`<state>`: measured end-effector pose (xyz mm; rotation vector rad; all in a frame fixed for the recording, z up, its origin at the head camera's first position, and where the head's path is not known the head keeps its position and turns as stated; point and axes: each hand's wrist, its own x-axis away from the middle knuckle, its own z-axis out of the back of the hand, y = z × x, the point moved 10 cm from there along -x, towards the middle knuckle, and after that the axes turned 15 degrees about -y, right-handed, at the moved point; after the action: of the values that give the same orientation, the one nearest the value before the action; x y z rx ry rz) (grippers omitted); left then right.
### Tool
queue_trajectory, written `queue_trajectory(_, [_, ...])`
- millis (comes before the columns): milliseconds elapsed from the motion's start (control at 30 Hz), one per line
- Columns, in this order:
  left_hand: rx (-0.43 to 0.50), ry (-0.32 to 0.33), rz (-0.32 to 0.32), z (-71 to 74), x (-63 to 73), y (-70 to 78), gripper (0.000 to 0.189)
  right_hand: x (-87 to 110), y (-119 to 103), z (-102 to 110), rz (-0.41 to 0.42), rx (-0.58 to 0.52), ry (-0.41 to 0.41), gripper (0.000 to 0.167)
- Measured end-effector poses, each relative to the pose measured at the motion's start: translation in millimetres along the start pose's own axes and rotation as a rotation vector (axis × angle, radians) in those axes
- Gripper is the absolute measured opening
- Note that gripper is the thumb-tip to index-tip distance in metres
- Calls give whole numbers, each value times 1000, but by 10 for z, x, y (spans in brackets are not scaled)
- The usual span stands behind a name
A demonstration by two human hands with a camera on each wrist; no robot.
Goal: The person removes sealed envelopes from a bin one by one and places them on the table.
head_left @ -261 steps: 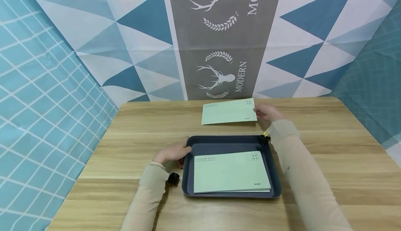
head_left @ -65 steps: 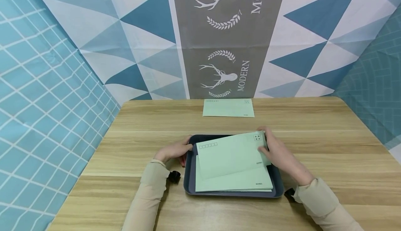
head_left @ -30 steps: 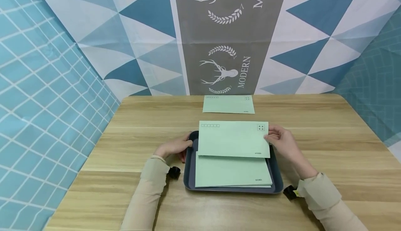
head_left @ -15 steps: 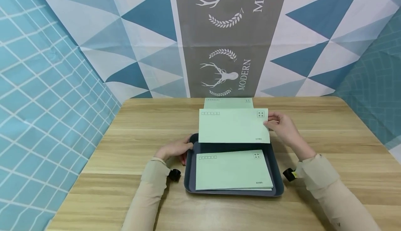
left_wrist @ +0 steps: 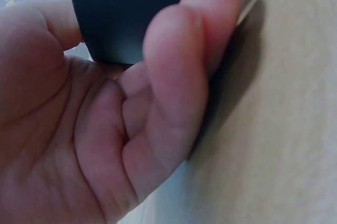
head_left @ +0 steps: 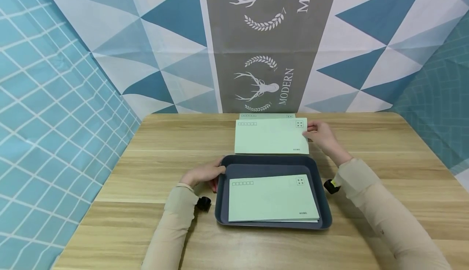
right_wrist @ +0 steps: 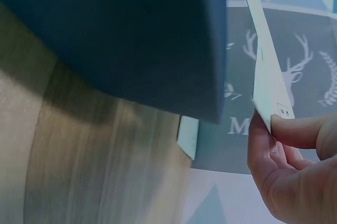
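Observation:
My right hand (head_left: pixel 324 137) pinches a pale green envelope (head_left: pixel 269 136) by its right edge, thumb on the printed face. In the head view it overlaps another green envelope (head_left: pixel 265 116) lying at the table's back edge. The right wrist view shows the held envelope (right_wrist: pixel 267 60) edge-on between thumb and fingers. My left hand (head_left: pixel 203 173) grips the left rim of a dark blue-grey tray (head_left: pixel 271 161), with the thumb over the rim; curled fingers (left_wrist: pixel 176 87) show beside the tray wall in the left wrist view. A small stack of green envelopes (head_left: pixel 272 198) lies in the tray.
The wooden table (head_left: pixel 146 168) carries everything. A patterned cloth backdrop (head_left: pixel 253 58) rises right behind its back edge, and a blue checked cloth (head_left: pixel 55 119) hangs at the left. Small black wrist cameras (head_left: pixel 203 204) sit beside both sleeves.
The right hand lifted an envelope from the tray's stack and carried it away over the tray's back rim. An earlier envelope was laid at the table's back edge. The left hand stays on the tray.

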<state>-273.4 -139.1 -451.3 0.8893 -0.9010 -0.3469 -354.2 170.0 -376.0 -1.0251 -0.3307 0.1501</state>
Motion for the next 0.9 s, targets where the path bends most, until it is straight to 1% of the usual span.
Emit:
queue_trajectory(100, [-5, 5, 2, 1, -1, 1, 47, -64, 44, -4, -8, 16, 6, 32])
queue_trajectory(267, [-15, 12, 9, 1, -8, -3, 46, -101, 86, -19, -10, 80, 16, 32])
queue_trajectory(467, [-18, 28, 20, 14, 11, -7, 42, -118, 149, -93, -22, 135, -27, 33])
queue_trajectory(533, [-19, 28, 18, 15, 16, -6, 40, -123, 177, -121, -33, 141, -40, 32])
queue_trajectory(667, [-15, 17, 11, 7, 8, -5, 41, -142, 235, -169, -31, 140, -37, 26])
queue_trajectory(800, [-10, 7, 2, 1, -4, -6, 41, -158, 303, -231, -28, 92, -60, 23])
queue_trajectory(900, [-6, 1, -9, 4, -7, 6, 41, -168, 325, -261, -24, 83, -65, 23])
